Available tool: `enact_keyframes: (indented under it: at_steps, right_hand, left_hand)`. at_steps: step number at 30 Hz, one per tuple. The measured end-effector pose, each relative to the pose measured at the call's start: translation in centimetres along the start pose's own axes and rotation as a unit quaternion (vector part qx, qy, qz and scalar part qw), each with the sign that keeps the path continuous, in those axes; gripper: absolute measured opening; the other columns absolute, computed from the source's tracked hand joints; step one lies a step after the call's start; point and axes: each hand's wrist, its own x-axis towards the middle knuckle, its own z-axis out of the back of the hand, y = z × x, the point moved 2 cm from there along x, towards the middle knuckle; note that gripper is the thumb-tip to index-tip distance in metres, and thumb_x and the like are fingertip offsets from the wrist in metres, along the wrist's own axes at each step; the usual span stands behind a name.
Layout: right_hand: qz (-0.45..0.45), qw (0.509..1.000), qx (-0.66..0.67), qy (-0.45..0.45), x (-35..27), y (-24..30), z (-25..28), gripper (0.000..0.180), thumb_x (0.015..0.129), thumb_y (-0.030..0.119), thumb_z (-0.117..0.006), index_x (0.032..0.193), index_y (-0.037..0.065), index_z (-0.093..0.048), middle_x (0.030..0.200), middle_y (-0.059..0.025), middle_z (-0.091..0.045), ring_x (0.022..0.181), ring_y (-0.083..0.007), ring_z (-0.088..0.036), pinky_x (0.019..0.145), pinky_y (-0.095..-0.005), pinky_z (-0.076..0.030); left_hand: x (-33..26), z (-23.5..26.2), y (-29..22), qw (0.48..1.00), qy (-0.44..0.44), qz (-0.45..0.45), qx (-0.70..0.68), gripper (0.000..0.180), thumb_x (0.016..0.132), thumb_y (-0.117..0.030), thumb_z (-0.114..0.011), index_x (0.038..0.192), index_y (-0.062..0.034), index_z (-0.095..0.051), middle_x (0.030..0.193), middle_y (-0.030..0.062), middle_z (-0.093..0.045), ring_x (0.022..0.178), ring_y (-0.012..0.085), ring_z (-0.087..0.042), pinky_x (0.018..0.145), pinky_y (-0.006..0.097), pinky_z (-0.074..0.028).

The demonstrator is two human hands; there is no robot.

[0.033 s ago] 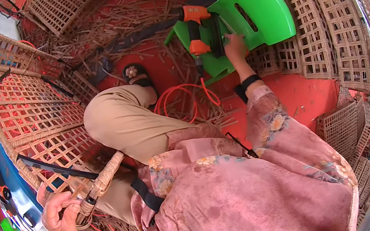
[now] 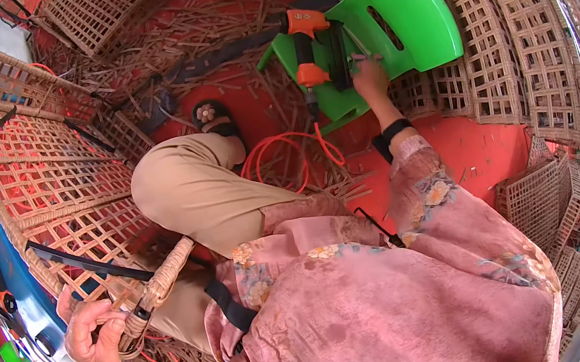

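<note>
Left hand (image 2: 92, 336) at 8 o'clock clenched on wrapped rattan leg (image 2: 158, 289) of woven frame (image 2: 47, 169); right hand (image 2: 370, 77) at 1 o'clock touches nail gun (image 2: 309, 49) on green chair (image 2: 400, 14), grip unclear; fastening step likely, next needs firm grasp on gun

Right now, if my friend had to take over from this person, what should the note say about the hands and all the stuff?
Left hand: closed around the wrapped leg end of the rattan frame, which lies at the person's left.
Right hand: stretched forward, resting on the green plastic chair right beside the orange nail gun; a grip on the gun cannot be told.
Orange hose: looped on the red floor below the gun.
Done: the frame's lattice looks woven.
Left: cannot tell from this view.
Woven panels are stacked at the right.
</note>
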Motion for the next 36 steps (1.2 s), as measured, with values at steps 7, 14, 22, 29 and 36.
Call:
enact_keyframes:
  at_steps: [7, 14, 22, 29, 36]
  right_hand:
    - [0.008, 0.995, -0.073, 0.065, -0.5, -3.9, -1.1, 0.017, 0.085, 0.017, -0.067, 0.099, 0.008, -0.068, 0.102, -0.0175, -0.069, 0.094, -0.0398, -0.065, 0.078, -0.0517, -0.051]
    - [0.058, 0.965, -0.247, 0.066, -1.0, -6.4, 1.9, 0.018, 0.082, 0.01, -0.069, 0.1, 0.009, -0.069, 0.097, -0.015, -0.068, 0.095, -0.0388, -0.064, 0.079, -0.0484, -0.051]
    - [0.103, 0.989, 0.07, 0.076, -0.8, -10.5, 6.0, 0.023, 0.082, -0.003, -0.062, 0.102, 0.006, -0.064, 0.096, -0.0105, -0.068, 0.09, -0.032, -0.064, 0.077, -0.0417, -0.05]
    - [-0.023, 0.86, 0.507, 0.056, 1.2, -6.4, 7.6, 0.025, 0.081, 0.009, -0.059, 0.106, 0.003, -0.063, 0.085, -0.0005, -0.061, 0.075, -0.0108, -0.055, 0.069, -0.0263, -0.044]
    - [0.141, 0.749, 0.628, 0.157, -7.6, 17.2, 23.6, 0.042, 0.087, 0.013, -0.058, 0.125, -0.005, -0.055, 0.114, -0.0128, -0.064, 0.089, -0.0118, -0.062, 0.062, -0.0206, -0.045]
  left_hand:
    - [0.0, -0.3, 0.8, 1.0, -0.02, -0.01, -0.019, 0.025, 0.081, -0.019, -0.076, 0.097, -0.0027, -0.067, 0.068, 0.0024, -0.064, 0.073, 0.0098, -0.063, 0.119, 0.047, -0.015]
    - [-0.1, -0.5, 0.2, 0.999, -0.035, -0.034, -0.014, 0.027, 0.081, -0.023, -0.077, 0.094, -0.0018, -0.067, 0.07, 0.0045, -0.068, 0.072, 0.0113, -0.066, 0.117, 0.046, -0.019]
    - [0.6, -0.7, 0.7, 0.998, -0.036, -0.041, -0.024, 0.021, 0.08, -0.018, -0.076, 0.095, -0.0048, -0.068, 0.069, 0.0013, -0.066, 0.071, 0.0095, -0.063, 0.118, 0.046, -0.021]
    - [-0.8, -0.5, 1.2, 0.984, -0.043, 0.097, -0.142, 0.015, 0.088, -0.008, -0.064, 0.101, -0.003, -0.07, 0.08, 0.0037, -0.07, 0.076, 0.012, -0.066, 0.112, 0.043, -0.031]
    - [-0.6, 0.8, -3.5, 0.947, -0.219, -0.153, -0.179, 0.037, 0.098, -0.018, -0.059, 0.128, 0.003, -0.055, 0.124, 0.0126, -0.063, 0.112, 0.0216, -0.061, 0.099, 0.034, -0.045]
